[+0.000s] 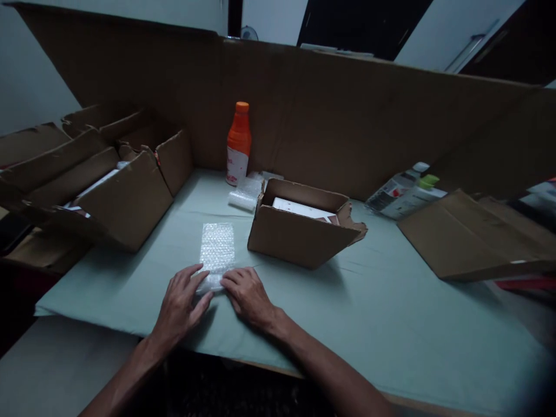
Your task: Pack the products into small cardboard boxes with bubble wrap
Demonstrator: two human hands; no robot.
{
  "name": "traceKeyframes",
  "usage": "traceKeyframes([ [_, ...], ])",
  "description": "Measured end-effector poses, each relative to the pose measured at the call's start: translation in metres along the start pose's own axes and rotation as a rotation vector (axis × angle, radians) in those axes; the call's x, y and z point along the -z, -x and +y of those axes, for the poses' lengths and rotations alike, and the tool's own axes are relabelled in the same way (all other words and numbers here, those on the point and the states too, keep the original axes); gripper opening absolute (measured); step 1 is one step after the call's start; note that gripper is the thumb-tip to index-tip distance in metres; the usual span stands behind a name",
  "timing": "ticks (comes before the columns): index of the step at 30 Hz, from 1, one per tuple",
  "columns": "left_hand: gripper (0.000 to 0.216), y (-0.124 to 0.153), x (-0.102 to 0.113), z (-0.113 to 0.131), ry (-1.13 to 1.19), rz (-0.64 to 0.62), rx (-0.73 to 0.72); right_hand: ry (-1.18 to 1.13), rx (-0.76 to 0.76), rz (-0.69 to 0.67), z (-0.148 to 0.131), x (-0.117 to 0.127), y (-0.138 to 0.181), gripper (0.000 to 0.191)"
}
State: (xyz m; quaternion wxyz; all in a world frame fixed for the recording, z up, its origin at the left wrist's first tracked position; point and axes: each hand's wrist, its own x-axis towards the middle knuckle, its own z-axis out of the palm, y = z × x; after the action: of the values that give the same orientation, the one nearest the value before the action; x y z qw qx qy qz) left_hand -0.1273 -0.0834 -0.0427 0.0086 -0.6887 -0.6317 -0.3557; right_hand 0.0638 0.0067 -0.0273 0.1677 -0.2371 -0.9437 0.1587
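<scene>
A strip of clear bubble wrap (218, 246) lies on the cloth-covered table, its near end rolled or folded over into a thick bundle. My left hand (180, 301) has its thumb and fingers around the left end of that rolled part. At the right end, my right hand (249, 295) grips the same roll with bent fingers, its thumb mostly hidden. Whether anything is wrapped inside the roll, I cannot tell.
An open cardboard box (299, 234) holding a white item (304, 208) stands right of centre. Behind it are more bubble wrap (245, 194) and an orange bottle (238, 142). Cardboard boxes (125, 202) crowd the left; clear bottles (399, 191) and another box (473, 237) are at right.
</scene>
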Motion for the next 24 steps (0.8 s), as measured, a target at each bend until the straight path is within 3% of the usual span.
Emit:
traceKeyframes([
  [3, 0.026, 0.013, 0.007, -0.001, 0.028, -0.09, -0.087, -0.086, -0.058, -0.019, 0.003, 0.002, 0.003, 0.017],
  [6, 0.025, 0.021, 0.005, -0.002, 0.083, -0.138, -0.042, -0.231, -0.11, -0.017, -0.002, 0.01, 0.016, 0.021],
  [11, 0.029, 0.01, -0.005, 0.0, 0.005, -0.08, 0.076, -0.052, -0.089, 0.124, -0.013, 0.02, 0.03, 0.038],
  [15, 0.03, 0.002, -0.006, 0.005, -0.077, -0.018, -0.01, 0.049, 0.011, -0.005, -0.011, 0.016, 0.019, 0.028],
  [18, 0.027, 0.01, 0.001, 0.006, -0.023, -0.074, -0.075, 0.031, -0.021, -0.041, -0.008, 0.013, 0.013, 0.014],
  [24, 0.027, 0.028, 0.013, 0.008, 0.192, -0.203, 0.073, -0.221, -0.108, -0.063, -0.015, 0.023, 0.04, 0.019],
])
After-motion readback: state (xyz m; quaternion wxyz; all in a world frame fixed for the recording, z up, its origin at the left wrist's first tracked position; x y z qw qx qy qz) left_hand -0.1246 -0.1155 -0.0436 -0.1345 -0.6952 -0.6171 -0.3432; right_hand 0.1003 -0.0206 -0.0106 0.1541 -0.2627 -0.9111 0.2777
